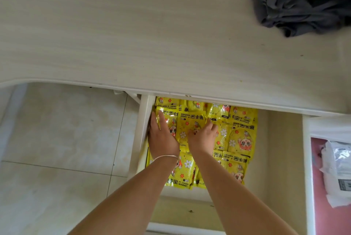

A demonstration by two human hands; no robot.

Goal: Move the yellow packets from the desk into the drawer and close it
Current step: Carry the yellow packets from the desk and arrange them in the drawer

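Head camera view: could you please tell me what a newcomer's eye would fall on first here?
The bright yellow packets stand out first, covering the left and middle of the open drawer below the desk edge. Next come the two bare arms reaching in, the left hand and the right hand resting flat on the packets. A dark crumpled cloth sits at the desk's far right corner.

There is one view only, from a camera worn on the person's head, looking steeply down and forward. It sits close above the desk (pixel 133 35), whose top fills the upper half, and over the open drawer (pixel 275 149) below. Wide-angle bending curves the desk's front edge.
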